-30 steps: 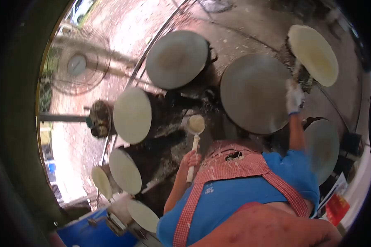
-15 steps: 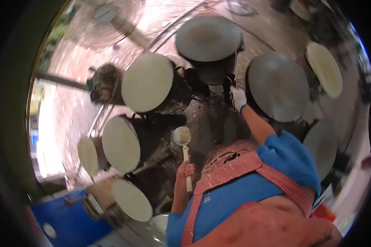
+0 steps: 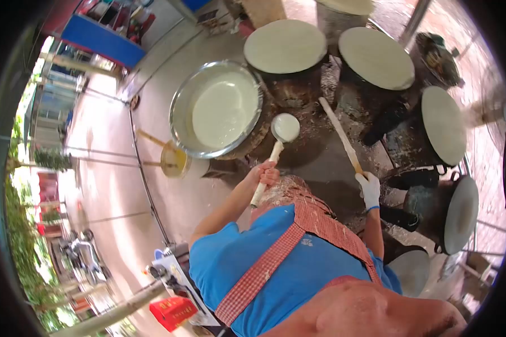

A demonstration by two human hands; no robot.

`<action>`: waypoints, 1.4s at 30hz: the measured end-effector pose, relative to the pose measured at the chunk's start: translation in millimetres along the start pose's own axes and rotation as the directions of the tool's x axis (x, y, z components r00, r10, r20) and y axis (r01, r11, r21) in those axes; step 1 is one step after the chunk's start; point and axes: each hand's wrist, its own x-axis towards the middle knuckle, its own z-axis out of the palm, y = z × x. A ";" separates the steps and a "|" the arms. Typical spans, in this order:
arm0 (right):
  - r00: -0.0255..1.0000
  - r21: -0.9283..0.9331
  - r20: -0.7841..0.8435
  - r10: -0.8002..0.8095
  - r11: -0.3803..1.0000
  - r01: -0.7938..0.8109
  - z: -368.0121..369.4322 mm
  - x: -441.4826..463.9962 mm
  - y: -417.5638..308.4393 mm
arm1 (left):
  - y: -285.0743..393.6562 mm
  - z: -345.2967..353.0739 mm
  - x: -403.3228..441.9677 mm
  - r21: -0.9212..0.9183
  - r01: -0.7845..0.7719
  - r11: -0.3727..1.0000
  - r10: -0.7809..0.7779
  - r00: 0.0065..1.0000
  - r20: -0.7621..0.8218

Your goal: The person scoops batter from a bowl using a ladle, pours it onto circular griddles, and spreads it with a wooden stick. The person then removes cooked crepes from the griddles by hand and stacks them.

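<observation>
Holding the ladle (image 3: 276, 150) mid-handle near the basin edge (image 3: 180, 109), my left grip (image 3: 267, 173) likely bears cup-heavy weight; my right grip (image 3: 369, 189) has a stiff-looking stick (image 3: 341, 133) by its end.

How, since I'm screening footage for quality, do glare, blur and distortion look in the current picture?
Head view: sunlight washes out the floor at left; head view: glints on the metal bowl; head view: wide-angle bending and black corners; head view: ladle and gloved right hand fairly clear, slightly soft.
</observation>
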 end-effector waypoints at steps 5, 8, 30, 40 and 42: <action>0.845 -0.399 0.124 -0.520 0.753 0.522 80.8 73.2 -91.8 | 52.6 -22.0 -85.0 0.384 -0.509 0.770 0.456 0.861 0.226; 0.840 -0.687 0.332 -0.428 0.501 0.527 158.4 100.8 -181.2 | 120.8 -41.6 -119.1 0.460 -0.604 0.651 0.536 0.794 0.286; 0.955 -0.844 0.262 -0.141 0.446 0.298 385.1 34.5 -153.0 | 334.6 -116.8 -72.1 0.183 -0.199 0.963 0.262 0.853 -0.451; 0.561 -0.645 -0.033 -0.827 0.447 0.620 352.6 -30.8 -226.0 | 243.1 126.6 -262.4 0.576 -0.461 0.675 0.513 0.854 0.083; 0.357 -0.565 -0.148 -0.922 0.375 0.735 339.1 -22.2 -266.5 | 218.1 174.1 -301.7 0.614 -0.524 0.590 0.542 0.821 0.179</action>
